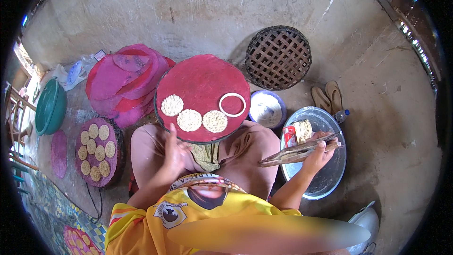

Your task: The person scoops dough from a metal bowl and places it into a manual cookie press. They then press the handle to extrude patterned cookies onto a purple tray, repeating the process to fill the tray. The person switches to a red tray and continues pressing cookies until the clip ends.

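Observation:
My right hand [319, 153] grips a wooden tool of two long pieces [290, 156], held over a grey basin [329, 173]. In that basin are a red can [290, 136] and a lump of pale dough [303, 131]. My left hand [176, 154], fingers apart, is at the near rim of a round board covered in red cloth [201, 78], which lies across my lap. I cannot tell how firmly it touches. Three flat textured dough discs [189, 120] lie on the cloth. A white ring [221, 108] rests at the right, near one disc.
A purple-rimmed bowl of white powder [267, 109] stands beside the board. An openwork basket [279, 58] leans against the wall. To the left are pink cloth rounds [124, 74], a tray of several discs [91, 147] and a green basin [51, 108]. Sandals [327, 97] and a bottle [341, 115] sit right.

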`<control>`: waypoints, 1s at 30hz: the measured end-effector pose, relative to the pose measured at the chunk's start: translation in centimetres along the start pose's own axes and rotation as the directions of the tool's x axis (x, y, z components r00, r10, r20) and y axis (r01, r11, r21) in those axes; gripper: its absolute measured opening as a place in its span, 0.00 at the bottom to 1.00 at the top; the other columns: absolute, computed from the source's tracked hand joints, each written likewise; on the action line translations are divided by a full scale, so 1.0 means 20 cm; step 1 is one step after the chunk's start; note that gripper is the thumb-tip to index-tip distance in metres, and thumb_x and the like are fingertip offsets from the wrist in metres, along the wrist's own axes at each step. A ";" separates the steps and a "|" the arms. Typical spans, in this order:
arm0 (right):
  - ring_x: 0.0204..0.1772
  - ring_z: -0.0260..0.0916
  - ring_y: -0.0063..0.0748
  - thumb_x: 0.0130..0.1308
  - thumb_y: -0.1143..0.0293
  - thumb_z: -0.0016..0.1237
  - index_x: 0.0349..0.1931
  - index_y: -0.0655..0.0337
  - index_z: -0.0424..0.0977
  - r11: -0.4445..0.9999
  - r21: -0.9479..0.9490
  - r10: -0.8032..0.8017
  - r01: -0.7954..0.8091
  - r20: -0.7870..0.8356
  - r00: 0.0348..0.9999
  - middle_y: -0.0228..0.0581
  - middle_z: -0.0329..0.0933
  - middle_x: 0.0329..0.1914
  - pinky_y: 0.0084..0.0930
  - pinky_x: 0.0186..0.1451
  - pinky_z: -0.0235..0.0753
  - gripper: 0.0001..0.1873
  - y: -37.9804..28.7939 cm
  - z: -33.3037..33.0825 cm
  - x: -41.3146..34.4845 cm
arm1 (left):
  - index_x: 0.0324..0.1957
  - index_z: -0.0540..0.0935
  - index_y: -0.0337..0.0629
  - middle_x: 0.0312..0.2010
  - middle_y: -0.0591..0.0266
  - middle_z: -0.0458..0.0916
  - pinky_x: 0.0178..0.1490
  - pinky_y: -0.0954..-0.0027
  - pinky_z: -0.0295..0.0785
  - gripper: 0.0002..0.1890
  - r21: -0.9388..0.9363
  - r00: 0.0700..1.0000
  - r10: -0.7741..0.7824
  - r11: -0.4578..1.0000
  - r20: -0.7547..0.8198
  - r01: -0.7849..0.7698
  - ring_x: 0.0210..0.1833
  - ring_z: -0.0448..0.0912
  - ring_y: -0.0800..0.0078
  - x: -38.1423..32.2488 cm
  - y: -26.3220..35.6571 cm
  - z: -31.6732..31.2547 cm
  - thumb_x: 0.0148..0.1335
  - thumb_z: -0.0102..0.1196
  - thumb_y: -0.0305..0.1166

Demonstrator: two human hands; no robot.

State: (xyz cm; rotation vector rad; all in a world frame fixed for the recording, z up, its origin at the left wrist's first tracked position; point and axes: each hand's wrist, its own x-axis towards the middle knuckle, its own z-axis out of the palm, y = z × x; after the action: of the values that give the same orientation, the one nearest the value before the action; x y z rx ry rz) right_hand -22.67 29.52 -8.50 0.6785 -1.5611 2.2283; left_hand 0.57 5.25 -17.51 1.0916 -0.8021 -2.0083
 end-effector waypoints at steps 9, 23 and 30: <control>0.35 0.63 0.25 0.51 0.35 0.44 0.42 0.66 0.63 0.945 0.323 0.064 -0.051 -0.032 0.997 0.36 0.63 0.37 0.19 0.33 0.67 0.38 0.09 -0.02 0.01 | 0.59 0.65 0.43 0.48 0.51 0.73 0.39 0.69 0.64 0.48 0.732 0.987 0.124 0.662 0.101 -0.158 0.43 0.71 0.68 0.81 0.49 -0.09 0.49 0.26 0.74; 0.33 0.63 0.25 0.67 0.52 0.30 0.38 0.68 0.65 0.994 0.002 0.101 -0.109 0.343 0.934 0.36 0.67 0.30 0.23 0.37 0.66 0.23 0.06 0.43 0.03 | 0.52 0.67 0.44 0.55 0.55 0.64 0.62 0.45 0.48 0.33 0.058 -0.057 0.246 -0.437 0.968 -0.897 0.62 0.59 0.57 0.12 0.09 0.62 0.40 0.60 0.36; 0.45 0.70 0.47 0.65 0.57 0.35 0.54 0.68 0.61 0.994 -0.106 0.050 0.020 0.617 0.785 0.55 0.72 0.41 0.35 0.50 0.66 0.25 0.07 0.78 0.02 | 0.34 0.74 0.36 0.33 0.48 0.75 0.42 0.56 0.65 0.15 0.193 0.123 0.529 -0.079 0.839 -0.978 0.38 0.72 0.51 0.18 0.24 0.64 0.42 0.56 0.32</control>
State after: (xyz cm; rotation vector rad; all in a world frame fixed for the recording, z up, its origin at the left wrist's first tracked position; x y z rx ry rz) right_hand -20.79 14.29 -4.93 1.4855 -1.9553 2.0067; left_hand -10.56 1.95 -9.53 0.0324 -2.1619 -0.6365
